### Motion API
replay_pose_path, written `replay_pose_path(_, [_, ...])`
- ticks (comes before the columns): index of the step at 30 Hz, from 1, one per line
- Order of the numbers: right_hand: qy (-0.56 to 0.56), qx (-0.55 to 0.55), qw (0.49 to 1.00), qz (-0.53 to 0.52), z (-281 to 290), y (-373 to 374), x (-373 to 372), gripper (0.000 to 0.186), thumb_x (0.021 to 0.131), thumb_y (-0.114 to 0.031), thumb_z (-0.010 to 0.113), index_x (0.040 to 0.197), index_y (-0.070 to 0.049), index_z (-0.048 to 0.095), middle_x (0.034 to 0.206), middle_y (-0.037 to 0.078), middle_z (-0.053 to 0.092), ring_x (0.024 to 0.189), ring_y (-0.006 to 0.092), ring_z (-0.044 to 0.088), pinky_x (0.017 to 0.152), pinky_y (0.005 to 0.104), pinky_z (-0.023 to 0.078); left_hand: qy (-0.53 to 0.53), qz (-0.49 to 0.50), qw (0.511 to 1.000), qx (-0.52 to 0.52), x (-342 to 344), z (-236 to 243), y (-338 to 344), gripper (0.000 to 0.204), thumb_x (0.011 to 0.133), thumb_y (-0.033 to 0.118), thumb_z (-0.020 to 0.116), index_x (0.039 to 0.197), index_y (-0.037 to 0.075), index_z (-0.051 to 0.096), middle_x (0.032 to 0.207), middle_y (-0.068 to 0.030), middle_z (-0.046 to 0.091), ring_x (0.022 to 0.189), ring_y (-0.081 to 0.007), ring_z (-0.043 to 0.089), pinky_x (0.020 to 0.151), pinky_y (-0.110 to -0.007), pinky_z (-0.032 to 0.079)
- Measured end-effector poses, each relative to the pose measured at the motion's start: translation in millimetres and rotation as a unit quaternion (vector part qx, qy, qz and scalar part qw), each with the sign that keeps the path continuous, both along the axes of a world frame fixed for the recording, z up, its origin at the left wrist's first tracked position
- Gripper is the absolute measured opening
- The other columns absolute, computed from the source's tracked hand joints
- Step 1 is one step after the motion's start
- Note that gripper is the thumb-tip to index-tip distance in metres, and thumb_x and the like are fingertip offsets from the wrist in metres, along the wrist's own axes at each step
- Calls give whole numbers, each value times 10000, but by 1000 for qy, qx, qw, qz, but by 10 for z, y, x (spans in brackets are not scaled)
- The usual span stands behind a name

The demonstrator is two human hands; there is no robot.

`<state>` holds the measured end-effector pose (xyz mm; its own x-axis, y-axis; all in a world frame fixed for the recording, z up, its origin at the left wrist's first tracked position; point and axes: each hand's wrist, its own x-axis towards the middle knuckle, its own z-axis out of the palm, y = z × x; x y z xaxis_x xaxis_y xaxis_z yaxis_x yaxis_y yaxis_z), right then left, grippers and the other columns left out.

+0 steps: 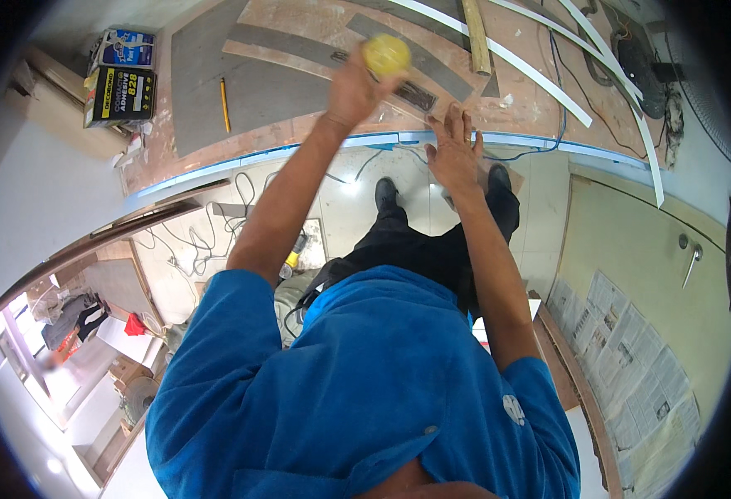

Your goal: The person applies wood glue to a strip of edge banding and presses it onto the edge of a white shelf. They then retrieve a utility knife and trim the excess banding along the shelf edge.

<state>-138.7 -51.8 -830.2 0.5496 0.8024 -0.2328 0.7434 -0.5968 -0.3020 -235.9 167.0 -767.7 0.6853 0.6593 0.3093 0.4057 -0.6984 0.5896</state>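
My left hand (354,93) is raised over the worktop, closed around a round yellow object (387,56). Motion blurs it, and its exact kind does not show. Below and to the right of it, a small dark rectangular piece (415,96) lies on a brown strip. My right hand (455,150) rests at the worktop's near edge, fingers stretched out and spread, holding nothing. Brown board pieces with grey bands (299,51) lie under and around my left hand. Along the front edge of the worktop (145,166) runs a light blue strip (332,143).
A yellow pencil (225,105) lies on a grey sheet (195,91). Adhesive cans (121,97) stand at the far left. Long white strips (515,62), a wooden stick (476,37) and a blue cable (558,100) lie at right. Cables (195,249) tangle on the floor; a cream door (639,241) stands right.
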Motion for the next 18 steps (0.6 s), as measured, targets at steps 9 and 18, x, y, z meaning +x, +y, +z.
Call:
replay_pose_path(9, [-9,10,1000,5,-52,3,10,642,922,-287,730,1522,-306,502,1738,143,180,1599,389,166,1247,635,141,-96,-12,995,-2,-18,-235,212,725,883,468,817,1306,-32,505,1027,-246,741,930,-388,764,773,-431,621])
replay_pose_path(18, [8,-17,1000,-4,-44,-2,26,697,937,-269,732,1564,-351,438,1758,100,107,1610,367,133,1255,642,142,-138,55,989,-15,-255,-65,770,773,844,426,858,1366,-21,503,1022,-242,742,887,-413,757,756,-446,617])
